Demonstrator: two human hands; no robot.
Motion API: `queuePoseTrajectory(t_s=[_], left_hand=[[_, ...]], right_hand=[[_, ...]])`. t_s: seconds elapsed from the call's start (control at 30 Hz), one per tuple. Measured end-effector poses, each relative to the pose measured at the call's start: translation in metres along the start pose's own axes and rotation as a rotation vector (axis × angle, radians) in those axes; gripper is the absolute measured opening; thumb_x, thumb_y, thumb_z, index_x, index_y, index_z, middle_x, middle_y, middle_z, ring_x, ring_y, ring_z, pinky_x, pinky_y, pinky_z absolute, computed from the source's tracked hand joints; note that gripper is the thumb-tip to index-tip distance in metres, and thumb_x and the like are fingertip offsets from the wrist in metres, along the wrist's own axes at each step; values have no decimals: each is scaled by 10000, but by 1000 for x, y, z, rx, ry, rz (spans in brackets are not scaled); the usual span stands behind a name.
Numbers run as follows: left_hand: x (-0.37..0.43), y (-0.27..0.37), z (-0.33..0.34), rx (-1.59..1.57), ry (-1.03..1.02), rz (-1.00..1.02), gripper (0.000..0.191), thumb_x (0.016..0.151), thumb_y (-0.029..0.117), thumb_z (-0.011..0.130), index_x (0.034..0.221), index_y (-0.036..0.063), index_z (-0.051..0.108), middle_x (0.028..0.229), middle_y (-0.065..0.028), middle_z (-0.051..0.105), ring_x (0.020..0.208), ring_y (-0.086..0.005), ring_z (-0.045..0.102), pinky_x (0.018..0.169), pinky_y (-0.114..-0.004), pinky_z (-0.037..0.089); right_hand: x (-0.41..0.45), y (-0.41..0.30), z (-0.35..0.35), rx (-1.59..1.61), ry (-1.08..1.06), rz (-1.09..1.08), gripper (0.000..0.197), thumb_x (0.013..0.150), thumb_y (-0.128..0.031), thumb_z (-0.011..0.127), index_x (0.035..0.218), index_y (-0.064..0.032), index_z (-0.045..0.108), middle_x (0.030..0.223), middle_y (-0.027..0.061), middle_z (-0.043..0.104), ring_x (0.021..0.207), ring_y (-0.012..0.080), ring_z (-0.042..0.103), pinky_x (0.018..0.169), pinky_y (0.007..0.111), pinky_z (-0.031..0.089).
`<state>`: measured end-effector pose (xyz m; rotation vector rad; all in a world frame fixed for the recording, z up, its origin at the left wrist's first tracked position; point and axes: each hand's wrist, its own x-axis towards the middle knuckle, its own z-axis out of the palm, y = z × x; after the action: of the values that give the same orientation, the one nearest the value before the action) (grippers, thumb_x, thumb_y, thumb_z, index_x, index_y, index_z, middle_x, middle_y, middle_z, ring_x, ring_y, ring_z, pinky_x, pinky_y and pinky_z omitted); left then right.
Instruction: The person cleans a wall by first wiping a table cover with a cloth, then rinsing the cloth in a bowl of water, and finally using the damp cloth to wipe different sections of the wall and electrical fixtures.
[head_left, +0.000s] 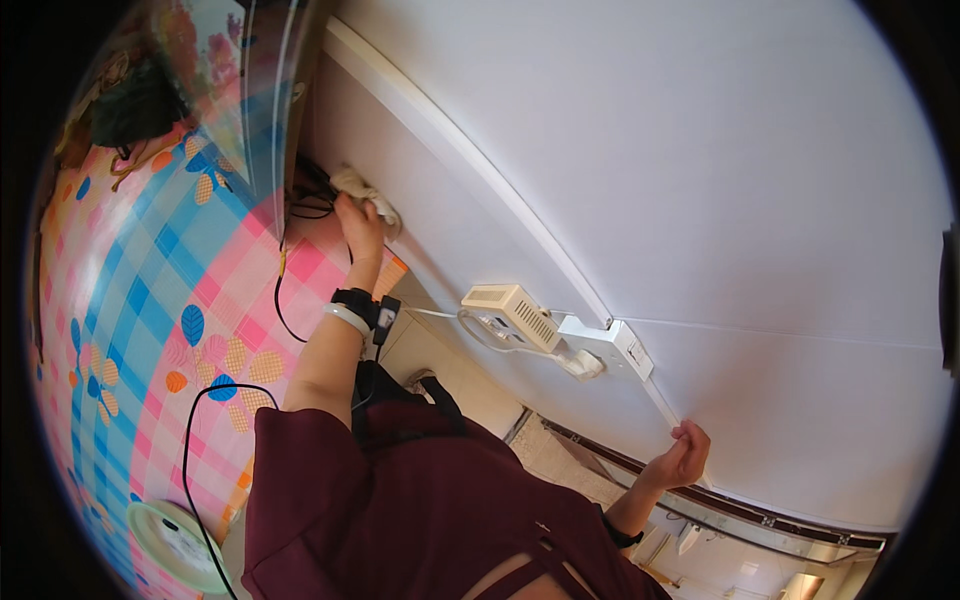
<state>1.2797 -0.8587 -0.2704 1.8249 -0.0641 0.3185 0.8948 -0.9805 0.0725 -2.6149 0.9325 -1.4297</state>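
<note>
My left hand (361, 229) reaches towards the wall at the back of a table and is shut on a pale crumpled cloth (382, 208). Dark cables (311, 206) lie right beside it, behind a screen or glass-like panel (251, 97) that shows reflections. A black band and a pale bracelet are around the left wrist. At the lower right, my right hand (684, 456) touches or nearly touches a thin white cable trunking (664, 403) on the wall, its fingers curled; nothing is seen in it.
A patterned tablecloth (247, 315) covers the table, with a green plate or tray (176, 544) near its edge. On the wall are a cream vented box (514, 315), a white socket box (611, 345) with a plug (581, 365), and long trunking (480, 172). A black cable (186, 450) crosses the table.
</note>
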Motion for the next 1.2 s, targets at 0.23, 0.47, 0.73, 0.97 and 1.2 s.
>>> queuePoseTrajectory(t_s=[0.23,0.47,0.73,0.97,1.2], left_hand=[[-89,-54,36,-325,-278,-932,208,880,87,426,1057,-22,419,925,-162,537,760,-247,570,576,-321,461],[-124,-25,27,-824,-448,-1132,103,843,9,396,927,39,448,782,-75,516,636,-181,540,492,-298,440],[-123,40,-43,-1328,-383,-815,224,888,172,456,1058,35,503,895,-63,572,813,-186,562,736,-326,478],[-191,48,-100,-1392,-408,-910,313,890,236,476,1092,-2,504,1006,-98,586,906,-219,571,834,-341,465],[-300,22,-52,-997,-629,-1309,300,876,178,469,1164,92,466,1109,-64,546,996,-214,535,836,-372,461]], right_hand=[[-18,14,-18,-26,-81,41,217,685,170,410,760,48,573,656,97,536,562,147,483,521,224,411],[-39,67,-30,114,-131,1,260,674,173,398,795,46,590,670,106,550,565,158,500,531,233,420],[-69,129,-59,328,-244,-89,278,673,164,382,816,50,591,697,134,573,582,186,533,533,243,442],[-106,174,-113,349,-261,80,264,685,158,399,830,50,591,710,136,574,587,179,534,549,234,445],[-166,185,-122,303,-277,287,245,659,167,427,787,38,591,698,115,572,589,162,525,560,229,432]])
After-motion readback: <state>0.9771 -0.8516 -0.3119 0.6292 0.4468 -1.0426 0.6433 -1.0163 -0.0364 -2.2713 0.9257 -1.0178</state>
